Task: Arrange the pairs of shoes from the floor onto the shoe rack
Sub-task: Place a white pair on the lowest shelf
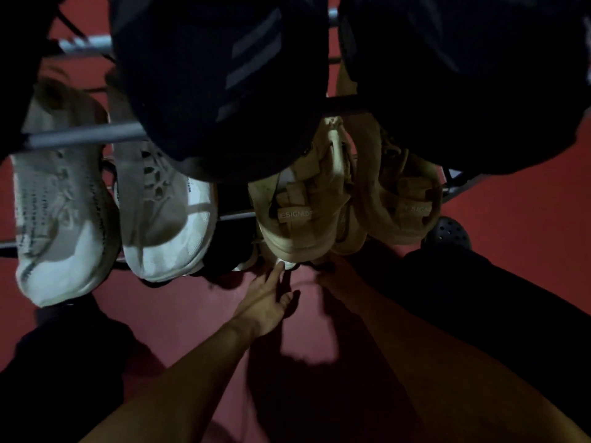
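Note:
I look straight down over a metal shoe rack (86, 134). A pair of white knit sneakers (64, 215) sits on its left side, a pair of beige strapped sneakers (307, 199) on its right. Dark black shoes (204, 75) fill the tier above, close to the camera. My left hand (268, 298) reaches under the beige pair, fingers spread, fingertips touching a whitish shoe edge (284, 263) on a lower tier. My right hand (335, 270) stretches beside it into the shadow under the beige shoes; its fingers are hidden.
The floor (192, 314) is red. A black perforated clog (447, 233) lies on the floor at the rack's right end. My dark-trousered knees frame the view at the lower left (64, 362) and at the right (479, 298). The light is dim.

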The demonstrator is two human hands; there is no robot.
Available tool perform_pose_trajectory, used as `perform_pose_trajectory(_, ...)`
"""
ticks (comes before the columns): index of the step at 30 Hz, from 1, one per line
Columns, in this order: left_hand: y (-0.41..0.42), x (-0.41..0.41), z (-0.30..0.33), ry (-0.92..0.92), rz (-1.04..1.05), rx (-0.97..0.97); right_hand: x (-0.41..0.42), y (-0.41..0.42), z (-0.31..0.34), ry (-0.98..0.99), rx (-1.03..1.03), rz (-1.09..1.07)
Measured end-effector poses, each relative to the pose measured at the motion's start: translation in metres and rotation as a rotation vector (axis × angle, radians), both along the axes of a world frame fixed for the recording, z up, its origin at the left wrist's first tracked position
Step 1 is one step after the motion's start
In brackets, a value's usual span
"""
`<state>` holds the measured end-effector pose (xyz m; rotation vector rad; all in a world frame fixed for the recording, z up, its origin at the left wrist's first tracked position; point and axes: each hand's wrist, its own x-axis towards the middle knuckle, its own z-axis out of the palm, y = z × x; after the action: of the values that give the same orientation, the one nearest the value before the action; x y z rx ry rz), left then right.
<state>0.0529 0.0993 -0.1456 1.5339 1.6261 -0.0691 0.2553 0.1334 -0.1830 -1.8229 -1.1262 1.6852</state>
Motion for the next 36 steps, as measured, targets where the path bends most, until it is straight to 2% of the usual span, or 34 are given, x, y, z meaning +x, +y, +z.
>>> perform_pose_trajectory(2,0.001,0.003,0.003,0.003,-0.073,0.014,0.003,-0.003,-0.002,-0.042,0.006,0.114)
perform_pose_trajectory(4,0.002,0.005,0.003,-0.002,-0.073,-0.036,0.007,-0.008,-0.012,-0.089,-0.013,0.149)
perform_pose_trajectory(7,-0.001,0.012,0.004,-0.037,-0.055,-0.053,0.008,-0.016,-0.042,-0.090,0.077,0.177)
perform_pose_trajectory(13,0.002,0.015,0.008,-0.077,-0.061,-0.075,0.000,-0.009,0.009,-0.158,0.054,0.225)
perform_pose_trajectory(18,-0.002,0.012,0.011,-0.042,-0.119,-0.046,0.003,-0.018,-0.019,-0.295,0.071,0.300)
perform_pose_trajectory(20,-0.004,0.010,0.011,-0.015,-0.155,-0.048,-0.001,-0.027,-0.021,-0.346,0.059,0.257)
perform_pose_trajectory(24,-0.006,0.008,0.023,0.101,-0.171,-0.007,-0.006,-0.045,0.024,-0.479,0.288,0.346)
perform_pose_trajectory(26,-0.009,0.006,0.037,0.158,-0.188,0.041,-0.007,-0.050,0.039,-0.504,0.314,0.394)
perform_pose_trajectory(28,-0.014,0.001,0.050,0.201,-0.199,0.049,-0.009,-0.056,0.053,-0.627,0.349,0.433)
perform_pose_trajectory(30,-0.020,-0.006,0.065,0.218,-0.194,0.025,-0.010,-0.061,0.069,-0.652,0.346,0.501)
perform_pose_trajectory(36,-0.043,-0.025,0.142,0.231,-0.122,0.087,-0.020,-0.074,0.157,-0.648,0.404,0.480)
